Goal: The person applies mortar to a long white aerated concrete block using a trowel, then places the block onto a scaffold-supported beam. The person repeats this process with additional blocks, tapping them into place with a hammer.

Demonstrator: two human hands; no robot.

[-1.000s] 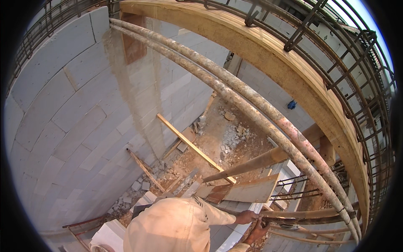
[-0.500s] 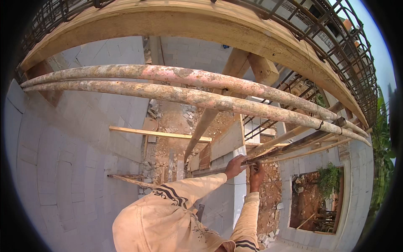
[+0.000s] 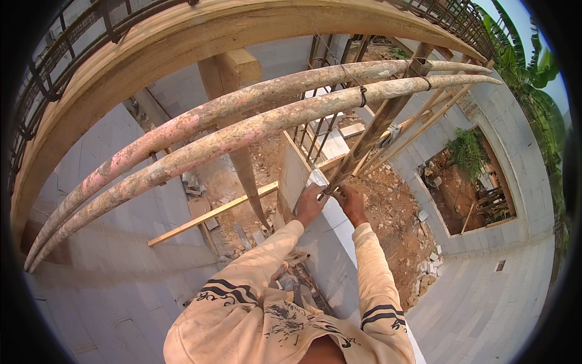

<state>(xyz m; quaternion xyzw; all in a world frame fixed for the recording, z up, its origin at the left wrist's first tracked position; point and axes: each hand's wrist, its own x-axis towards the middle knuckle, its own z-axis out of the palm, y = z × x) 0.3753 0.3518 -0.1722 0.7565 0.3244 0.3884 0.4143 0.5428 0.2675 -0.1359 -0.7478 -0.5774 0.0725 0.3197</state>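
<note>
Both my hands meet at the near end of a long dark bar (image 3: 377,136), which slants up and away toward two pipes. My left hand (image 3: 310,204) is closed around that end from the left, fingers bent. From the other side my right hand (image 3: 351,205) curls its fingers in a pinch against the same spot; what lies between its fingertips is too small to make out. Just under the hands runs the top of a pale block wall (image 3: 336,221). The two paint-stained pipes (image 3: 267,124) cross above, side by side, with dark wire tied round them near the bar.
A thick timber beam (image 3: 242,30) arches beyond the pipes, with rebar cages (image 3: 54,67) behind it. Wooden props and a thin batten (image 3: 212,213) stand lower left. Rubble and soil (image 3: 388,242) lie far below. A window opening (image 3: 467,182) is in the right wall.
My view has swung to the right and tilted, so the pipes and bar now slant more steeply. My hands stay together at the bar's near end.
</note>
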